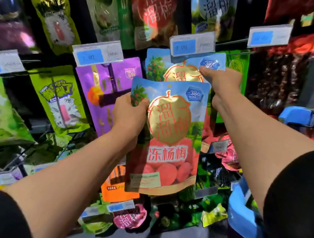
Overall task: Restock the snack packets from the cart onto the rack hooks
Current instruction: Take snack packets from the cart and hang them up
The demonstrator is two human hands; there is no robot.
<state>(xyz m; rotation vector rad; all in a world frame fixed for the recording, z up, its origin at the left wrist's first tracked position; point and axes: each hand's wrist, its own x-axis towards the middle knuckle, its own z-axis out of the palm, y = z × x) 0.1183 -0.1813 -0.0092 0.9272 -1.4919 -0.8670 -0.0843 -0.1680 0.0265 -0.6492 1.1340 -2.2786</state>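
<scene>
Held packet [169, 137] before hanging packet [181, 69]

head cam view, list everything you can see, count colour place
blue-and-red packet: one, held in front, centre
matching packets: at least one, blue and red, on the hook behind
purple packet: one, hanging left of centre
green packets: several, left side
dark red packets: several, right side
price tags: several, white with blue, on hook ends
cart: one, blue, lower right
left hand: grips the front packet's left edge
right hand: holds the hanging packet's top

Rack hooks [232, 42] carrying hanging snack packets [179, 69].
</scene>
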